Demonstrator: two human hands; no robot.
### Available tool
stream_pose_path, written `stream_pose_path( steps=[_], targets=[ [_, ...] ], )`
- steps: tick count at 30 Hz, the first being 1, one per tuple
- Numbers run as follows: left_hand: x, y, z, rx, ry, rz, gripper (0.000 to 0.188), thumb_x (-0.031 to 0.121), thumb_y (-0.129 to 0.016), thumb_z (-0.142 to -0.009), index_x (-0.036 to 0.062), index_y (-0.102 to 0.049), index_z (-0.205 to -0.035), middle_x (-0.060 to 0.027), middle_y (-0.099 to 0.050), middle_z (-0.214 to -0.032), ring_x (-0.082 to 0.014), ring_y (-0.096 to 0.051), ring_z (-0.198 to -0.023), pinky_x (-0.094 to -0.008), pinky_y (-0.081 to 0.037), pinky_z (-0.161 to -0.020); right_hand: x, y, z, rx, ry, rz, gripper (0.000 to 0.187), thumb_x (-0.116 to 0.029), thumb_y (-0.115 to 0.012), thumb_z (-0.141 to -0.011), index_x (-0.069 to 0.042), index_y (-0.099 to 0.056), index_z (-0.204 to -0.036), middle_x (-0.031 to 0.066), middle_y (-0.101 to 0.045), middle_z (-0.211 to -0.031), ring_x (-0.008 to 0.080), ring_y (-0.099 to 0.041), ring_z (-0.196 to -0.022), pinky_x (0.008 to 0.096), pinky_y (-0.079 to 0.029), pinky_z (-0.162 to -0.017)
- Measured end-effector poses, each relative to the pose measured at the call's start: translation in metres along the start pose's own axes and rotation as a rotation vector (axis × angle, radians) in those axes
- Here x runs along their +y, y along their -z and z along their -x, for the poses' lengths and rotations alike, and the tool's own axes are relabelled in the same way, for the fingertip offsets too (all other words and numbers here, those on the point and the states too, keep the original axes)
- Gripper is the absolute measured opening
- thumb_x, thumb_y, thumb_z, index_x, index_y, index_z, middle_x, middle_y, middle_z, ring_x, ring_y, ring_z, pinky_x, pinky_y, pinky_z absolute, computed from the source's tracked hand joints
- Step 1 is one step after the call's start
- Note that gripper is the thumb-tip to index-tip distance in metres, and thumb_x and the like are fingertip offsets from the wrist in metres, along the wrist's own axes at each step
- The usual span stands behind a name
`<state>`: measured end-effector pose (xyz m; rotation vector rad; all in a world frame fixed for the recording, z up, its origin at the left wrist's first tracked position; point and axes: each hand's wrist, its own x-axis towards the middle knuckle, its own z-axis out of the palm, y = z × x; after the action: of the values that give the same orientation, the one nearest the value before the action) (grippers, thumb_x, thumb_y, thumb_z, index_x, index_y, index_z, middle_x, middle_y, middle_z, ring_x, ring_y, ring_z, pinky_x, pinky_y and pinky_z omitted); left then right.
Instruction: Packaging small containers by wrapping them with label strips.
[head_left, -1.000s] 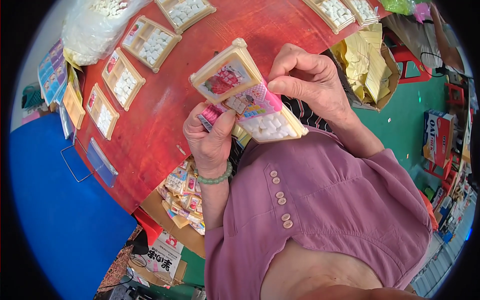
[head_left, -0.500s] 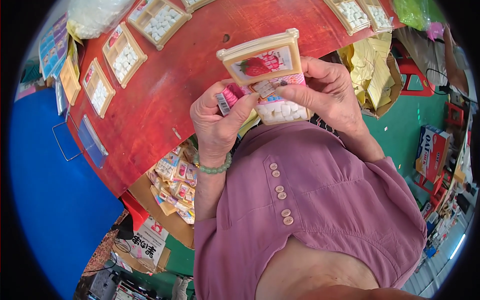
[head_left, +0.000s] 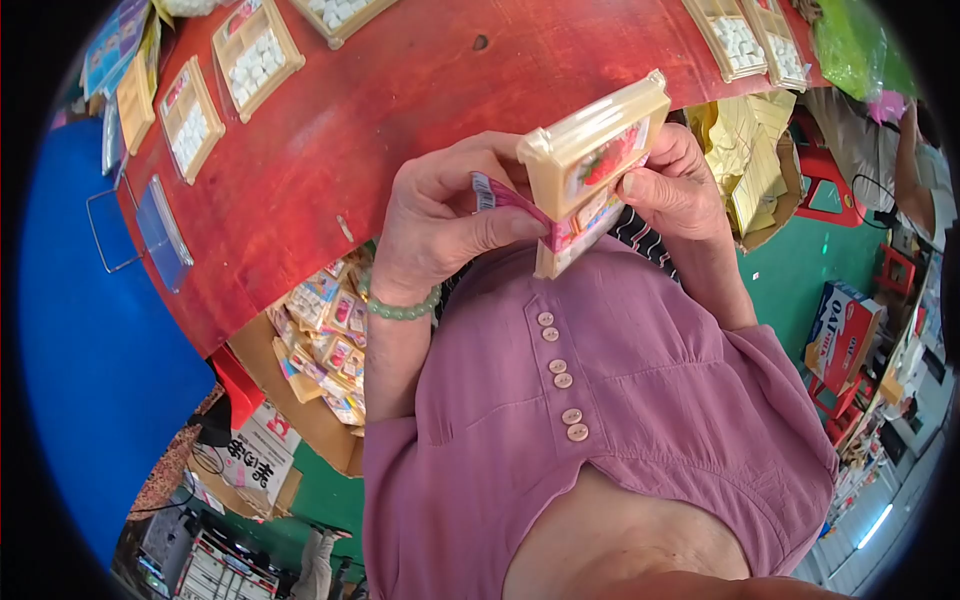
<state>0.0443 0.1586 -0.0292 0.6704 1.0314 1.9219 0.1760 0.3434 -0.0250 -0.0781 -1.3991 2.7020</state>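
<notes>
Above my lap, in front of the table edge, I hold a cream plastic tray pack (head_left: 640, 100) with a clear lid and a strawberry picture. It is tilted, one narrow side toward me. A pink printed card sleeve (head_left: 525, 207) lies along that side, its barcoded end sticking out. My left hand (head_left: 435, 225) pinches this sleeve, thumb on top, fingers partly hidden behind the pack. My right hand (head_left: 682, 190) grips the pack's right side, thumb on its front. The white pieces inside the pack are mostly hidden at this angle.
Trays of white pieces (head_left: 190, 130) lie on the red table (head_left: 400, 80) at left and far right. Clear plastic lids (head_left: 165, 235) rest at its left edge. Below are a carton of sleeved packs (head_left: 325, 340) and, at right, a box of yellow paper (head_left: 755, 170) and red stools (head_left: 830, 185).
The pack has turned from facing me to showing its narrow side, and moved right. My left thumb has shifted along the sleeve, which now lies flatter against the pack. The view has shifted slightly.
</notes>
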Motion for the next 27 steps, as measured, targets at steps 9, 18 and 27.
stream_pose_path(
  steps=[9, 18, 27],
  targets=[
    [-0.004, 0.006, -0.004, -0.302, 0.089, -0.105, 0.016, 0.003, -0.081, -0.063, 0.0042, -0.071, -0.076, -0.0050, -0.060, -0.092, -0.0141, -0.058, -0.088, -0.0270, -0.046, -0.079, 0.007, 0.008, 0.000, -0.271, -0.078, 0.093, 0.030, -0.003, -0.068, -0.083, 0.004, -0.063, -0.111, 0.0107, -0.067, -0.105, 0.0143, -0.063, -0.095, 0.0291, -0.049, -0.087],
    [0.003, 0.004, 0.000, -0.430, 0.055, -0.467, 0.031, 0.014, -0.083, -0.061, 0.0023, -0.066, -0.083, -0.0027, -0.058, -0.092, -0.0134, -0.055, -0.088, -0.0265, -0.043, -0.077, 0.007, -0.012, 0.007, -0.310, -0.092, 0.294, 0.024, -0.021, -0.067, -0.083, 0.002, -0.065, -0.090, 0.0110, -0.065, -0.084, 0.0214, -0.058, -0.078, 0.0338, -0.046, -0.073],
    [-0.009, -0.001, 0.009, -0.285, 0.155, -0.477, 0.088, 0.023, -0.093, -0.045, 0.0039, -0.046, -0.117, -0.0060, -0.053, -0.110, -0.0133, -0.055, -0.094, -0.0278, -0.043, -0.085, 0.015, -0.021, 0.013, -0.341, 0.082, 0.398, 0.024, -0.013, -0.074, -0.078, 0.000, -0.064, -0.096, 0.0149, -0.060, -0.105, 0.0181, -0.060, -0.085, 0.0322, -0.048, -0.078]
  ],
)
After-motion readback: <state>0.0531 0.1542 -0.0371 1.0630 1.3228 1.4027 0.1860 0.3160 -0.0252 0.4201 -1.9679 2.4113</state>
